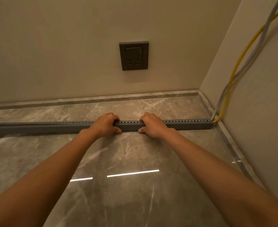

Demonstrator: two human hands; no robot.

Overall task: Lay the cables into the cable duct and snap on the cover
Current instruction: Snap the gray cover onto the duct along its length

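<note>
A long grey cable duct (187, 125) with a row of small holes along its far top edge lies across the marble floor, its right end near the corner. A grey cover (36, 126) sits on top of it; at the far left it looks slightly raised. My left hand (104, 125) and my right hand (153, 125) clasp the duct side by side near its middle, fingers over the top, thumbs on the near side. A yellow cable (236, 66) and grey cables (252, 56) run down the right wall into the duct's right end.
A dark grey wall socket (133, 55) is set in the back wall above the duct. A marble skirting strip (102, 99) runs along the wall base. The glossy floor (135, 161) stretches toward me.
</note>
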